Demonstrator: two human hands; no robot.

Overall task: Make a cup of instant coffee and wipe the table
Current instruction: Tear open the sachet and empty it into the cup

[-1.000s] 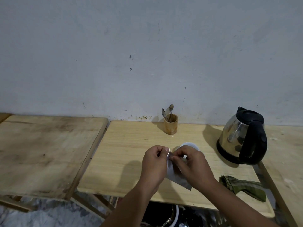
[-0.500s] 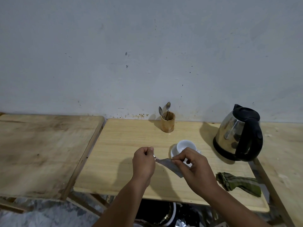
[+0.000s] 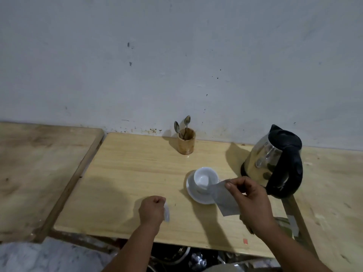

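A white cup (image 3: 205,177) stands on a white saucer (image 3: 191,190) in the middle of the light wooden table (image 3: 137,173). My right hand (image 3: 249,201) pinches a grey coffee sachet (image 3: 224,200), tilted with its upper end at the cup's right rim. My left hand (image 3: 152,211) is lower left of the saucer, above the table, and pinches a small torn-off strip (image 3: 167,212) of the sachet. A steel kettle (image 3: 275,161) with a black handle stands right of the cup.
A wooden holder (image 3: 186,143) with two spoons (image 3: 186,122) stands at the back by the wall. A green cloth (image 3: 282,222) lies mostly hidden behind my right wrist. Other wooden tables adjoin on the left (image 3: 39,173) and right (image 3: 334,193).
The two hands have pulled apart: the left hand tore a strip off and moved down left. The right hand carried the sachet right, up to the cup. The cup has come into full view.
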